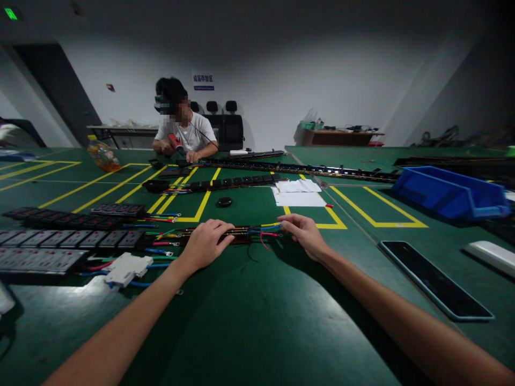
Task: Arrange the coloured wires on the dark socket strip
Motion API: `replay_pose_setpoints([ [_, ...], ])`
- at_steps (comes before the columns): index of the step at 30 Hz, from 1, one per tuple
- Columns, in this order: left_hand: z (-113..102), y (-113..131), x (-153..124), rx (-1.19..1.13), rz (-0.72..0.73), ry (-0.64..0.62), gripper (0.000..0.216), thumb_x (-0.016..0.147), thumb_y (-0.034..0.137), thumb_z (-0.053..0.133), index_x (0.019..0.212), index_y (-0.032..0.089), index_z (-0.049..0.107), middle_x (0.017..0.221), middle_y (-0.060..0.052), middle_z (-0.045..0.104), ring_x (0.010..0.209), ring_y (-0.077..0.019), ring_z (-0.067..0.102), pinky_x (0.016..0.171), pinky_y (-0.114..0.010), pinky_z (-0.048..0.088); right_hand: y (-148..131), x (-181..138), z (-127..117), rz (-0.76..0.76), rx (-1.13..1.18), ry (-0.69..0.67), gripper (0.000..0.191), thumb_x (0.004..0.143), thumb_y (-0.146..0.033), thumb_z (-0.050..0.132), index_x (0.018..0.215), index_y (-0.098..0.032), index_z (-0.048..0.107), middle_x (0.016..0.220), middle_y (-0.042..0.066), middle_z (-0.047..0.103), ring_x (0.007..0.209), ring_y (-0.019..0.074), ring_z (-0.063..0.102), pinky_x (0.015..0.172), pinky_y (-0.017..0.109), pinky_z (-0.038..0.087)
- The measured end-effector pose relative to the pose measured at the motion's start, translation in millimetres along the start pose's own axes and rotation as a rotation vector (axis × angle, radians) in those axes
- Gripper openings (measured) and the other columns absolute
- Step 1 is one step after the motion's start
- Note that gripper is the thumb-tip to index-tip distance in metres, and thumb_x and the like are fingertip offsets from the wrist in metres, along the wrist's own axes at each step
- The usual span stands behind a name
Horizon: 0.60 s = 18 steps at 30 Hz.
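A long dark strip with copper bars lies across the green table in front of me. Coloured wires in yellow, blue, green and red stick out at its right end. My left hand rests on the strip's left part, fingers curled over it. My right hand is at the right end, fingertips pinched on the wire ends.
Rows of black and grey socket modules with wires and a white part lie at left. A black round object, white papers, a blue bin and a dark panel sit nearby. A person works opposite.
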State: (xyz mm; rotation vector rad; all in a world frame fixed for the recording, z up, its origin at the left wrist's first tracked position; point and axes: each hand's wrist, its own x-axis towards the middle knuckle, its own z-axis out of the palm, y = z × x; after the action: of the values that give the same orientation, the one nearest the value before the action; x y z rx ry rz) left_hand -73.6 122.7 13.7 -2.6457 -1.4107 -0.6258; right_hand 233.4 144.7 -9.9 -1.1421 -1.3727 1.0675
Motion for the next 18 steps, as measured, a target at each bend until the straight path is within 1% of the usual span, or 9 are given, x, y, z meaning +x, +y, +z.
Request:
replay_pose_setpoints([
  [4, 1.0, -1.1, -0.4, -0.001, -0.004, 0.000, 0.030, 0.102, 0.040, 0.051, 0.122, 0.024, 0.067, 0.117, -0.007, 0.071, 0.104, -0.0245, 0.064, 0.090, -0.044, 0.054, 2.4, 0.5, -0.9, -0.044, -0.030, -0.011, 0.050, 0.074, -0.054, 0.075, 0.105, -0.015, 0.076, 0.077, 0.003, 0.067, 0.061, 0.0124, 0.048, 0.047, 0.022, 0.030],
  [10, 0.3, -0.4, -0.5, -0.006, -0.008, -0.006, 0.031, 0.102, 0.039, 0.051, 0.123, 0.023, 0.066, 0.118, -0.007, 0.070, 0.105, -0.0252, 0.063, 0.091, -0.045, 0.053, 8.8, 3.5, -1.8, -0.085, -0.103, 0.006, 0.051, 0.078, -0.056, 0.072, 0.106, -0.014, 0.077, 0.069, 0.001, 0.061, 0.055, 0.0107, 0.040, 0.045, 0.023, 0.028],
  [18, 1.2, -0.3, 0.1, -0.004, -0.020, -0.023, 0.031, 0.102, 0.039, 0.052, 0.124, 0.024, 0.066, 0.119, -0.007, 0.070, 0.107, -0.0250, 0.063, 0.093, -0.045, 0.052, 10.6, 3.7, -3.5, -0.094, -0.133, 0.019, 0.048, 0.080, -0.054, 0.071, 0.104, -0.013, 0.078, 0.076, 0.005, 0.067, 0.058, 0.0121, 0.044, 0.047, 0.025, 0.031],
])
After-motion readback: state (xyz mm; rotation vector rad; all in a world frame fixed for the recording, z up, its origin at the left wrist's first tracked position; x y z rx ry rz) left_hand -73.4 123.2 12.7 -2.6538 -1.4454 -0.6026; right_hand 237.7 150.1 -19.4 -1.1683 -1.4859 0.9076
